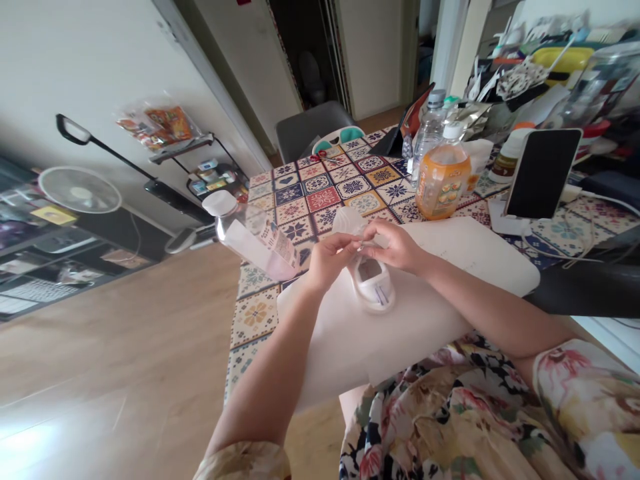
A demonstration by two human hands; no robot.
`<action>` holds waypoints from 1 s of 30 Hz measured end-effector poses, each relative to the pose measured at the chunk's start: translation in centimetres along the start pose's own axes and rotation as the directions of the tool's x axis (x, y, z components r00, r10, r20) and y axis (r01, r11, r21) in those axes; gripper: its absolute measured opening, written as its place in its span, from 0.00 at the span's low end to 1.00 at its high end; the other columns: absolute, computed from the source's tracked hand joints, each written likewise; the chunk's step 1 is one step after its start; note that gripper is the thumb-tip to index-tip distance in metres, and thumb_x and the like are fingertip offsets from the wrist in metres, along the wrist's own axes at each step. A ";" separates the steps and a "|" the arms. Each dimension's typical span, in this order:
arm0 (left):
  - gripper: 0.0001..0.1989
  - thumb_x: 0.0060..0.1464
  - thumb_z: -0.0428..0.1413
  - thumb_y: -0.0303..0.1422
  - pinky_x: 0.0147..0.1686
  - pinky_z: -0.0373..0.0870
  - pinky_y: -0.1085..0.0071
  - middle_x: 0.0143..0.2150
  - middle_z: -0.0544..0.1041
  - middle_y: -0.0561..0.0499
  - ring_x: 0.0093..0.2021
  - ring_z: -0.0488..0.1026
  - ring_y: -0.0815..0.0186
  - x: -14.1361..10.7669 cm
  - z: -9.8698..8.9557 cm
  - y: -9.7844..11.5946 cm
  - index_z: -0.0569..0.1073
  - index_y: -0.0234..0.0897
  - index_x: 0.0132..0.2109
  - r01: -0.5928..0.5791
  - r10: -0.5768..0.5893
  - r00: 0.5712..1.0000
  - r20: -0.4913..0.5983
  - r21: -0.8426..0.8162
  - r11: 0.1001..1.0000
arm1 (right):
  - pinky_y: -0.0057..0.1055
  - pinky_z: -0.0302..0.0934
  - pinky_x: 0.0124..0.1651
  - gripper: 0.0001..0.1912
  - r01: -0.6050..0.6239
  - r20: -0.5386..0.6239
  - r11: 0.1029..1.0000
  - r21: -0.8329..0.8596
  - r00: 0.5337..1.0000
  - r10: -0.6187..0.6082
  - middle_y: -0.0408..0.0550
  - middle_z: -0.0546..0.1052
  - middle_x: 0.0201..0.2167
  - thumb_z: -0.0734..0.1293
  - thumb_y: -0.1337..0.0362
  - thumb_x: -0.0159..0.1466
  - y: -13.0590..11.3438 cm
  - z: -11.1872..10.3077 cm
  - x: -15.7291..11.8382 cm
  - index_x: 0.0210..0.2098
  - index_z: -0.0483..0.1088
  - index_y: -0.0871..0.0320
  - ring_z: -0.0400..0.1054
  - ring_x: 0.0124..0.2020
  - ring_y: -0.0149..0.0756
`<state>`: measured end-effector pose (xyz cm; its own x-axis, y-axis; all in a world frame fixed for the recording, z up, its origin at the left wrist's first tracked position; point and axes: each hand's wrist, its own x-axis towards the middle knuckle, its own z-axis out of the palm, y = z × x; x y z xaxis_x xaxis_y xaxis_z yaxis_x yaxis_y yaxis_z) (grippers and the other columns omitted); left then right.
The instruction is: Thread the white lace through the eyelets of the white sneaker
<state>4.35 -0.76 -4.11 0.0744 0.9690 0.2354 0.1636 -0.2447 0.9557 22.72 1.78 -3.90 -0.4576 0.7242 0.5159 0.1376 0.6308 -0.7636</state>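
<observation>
Over a white sheet (pixel 350 340) at the table's near edge, my hands meet fingertip to fingertip. My left hand (pixel 330 259) is closed in a pinch, and my right hand (pixel 395 247) pinches against it from the other side. Something small and whitish shows between the fingertips, too small to name. Directly below them sits a small white shoe-like item (pixel 376 293) with a rounded end, a dark opening and bluish stripes. Its far end is hidden by my fingers. Just beyond the hands is a pale, crumpled-looking piece (pixel 349 220), partly covered.
Left of my hands a clear bottle (pixel 260 247) with a white cap stands on the patterned tablecloth (pixel 320 200). At right are an orange-labelled bottle (pixel 443 177), a clear water bottle (pixel 430 127) and a phone (pixel 544 173) on a stand with cables. Scissors (pixel 325 157) lie at the far edge.
</observation>
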 end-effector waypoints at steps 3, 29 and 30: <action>0.16 0.45 0.64 0.46 0.30 0.65 0.72 0.28 0.76 0.50 0.31 0.71 0.66 0.0 0.0 0.1 0.77 0.35 0.29 0.009 -0.009 1.000 -0.010 0.042 0.999 | 0.38 0.60 0.47 0.09 0.141 -0.034 0.987 -0.076 0.989 -0.144 0.49 0.75 0.33 0.67 0.56 0.64 -0.5 0.0 -0.1 0.32 0.69 0.54 0.68 0.39 0.40; 0.06 0.50 0.57 0.31 0.40 0.66 0.69 0.30 0.75 0.51 0.36 0.72 0.65 1.1 -0.6 -1.0 0.75 0.37 0.27 0.010 0.080 0.982 -0.173 0.467 0.884 | 0.36 0.60 0.45 0.09 0.284 0.194 0.946 0.153 0.930 -0.311 0.45 0.76 0.28 0.71 0.62 0.61 -0.6 -1.0 -0.1 0.27 0.70 0.57 0.67 0.33 0.34; 0.06 0.50 0.57 0.31 0.39 0.66 0.69 0.29 0.74 0.51 0.35 0.72 0.65 1.1 -0.7 -1.0 0.74 0.37 0.26 0.009 0.074 0.984 -0.163 0.459 0.888 | 0.36 0.60 0.46 0.08 0.278 0.189 0.951 0.139 0.935 -0.301 0.45 0.76 0.29 0.70 0.62 0.62 -0.6 -0.9 -0.1 0.28 0.70 0.57 0.67 0.34 0.34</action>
<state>3.54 0.56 -4.70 -0.0745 0.9406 0.3312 0.5979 -0.2236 0.7697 23.50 1.63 -3.15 -0.6350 0.4348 0.6386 -0.1185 0.7620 -0.6366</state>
